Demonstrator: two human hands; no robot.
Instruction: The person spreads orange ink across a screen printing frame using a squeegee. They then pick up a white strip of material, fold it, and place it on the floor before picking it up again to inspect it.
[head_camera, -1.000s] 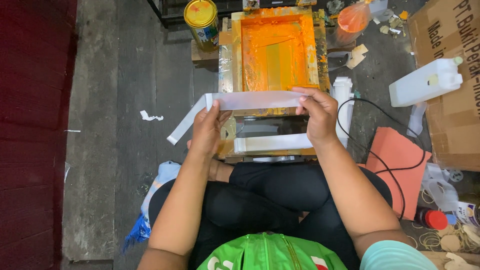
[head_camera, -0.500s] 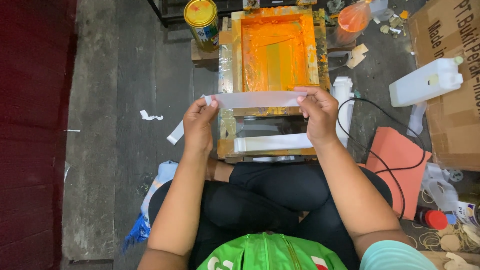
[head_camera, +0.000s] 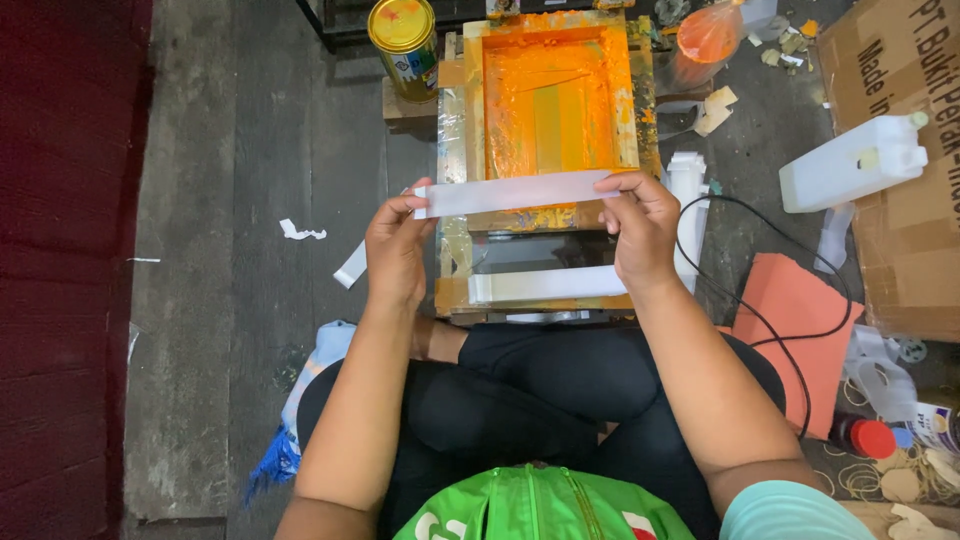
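Strip: I see a long white strip (head_camera: 510, 192) held flat in the air, just above the near edge of the orange printing frame (head_camera: 553, 100).
Left hand (head_camera: 395, 245): my fingers pinch the strip's left end, closed on it.
Right hand (head_camera: 640, 222): fingers closed on the right end.
Surface: a low wooden stand (head_camera: 455, 270) carries the frame and a second white strip (head_camera: 548, 284).
Floor: grey concrete floor (head_camera: 230, 200), dirty, with a yellow can (head_camera: 403, 32), white jug (head_camera: 855, 160), cardboard box (head_camera: 905, 215) and black cable (head_camera: 770, 280).

Yellow tin can (head_camera: 403, 40), white jerrycan (head_camera: 852, 163), cardboard box (head_camera: 915, 150), black cable (head_camera: 770, 300).
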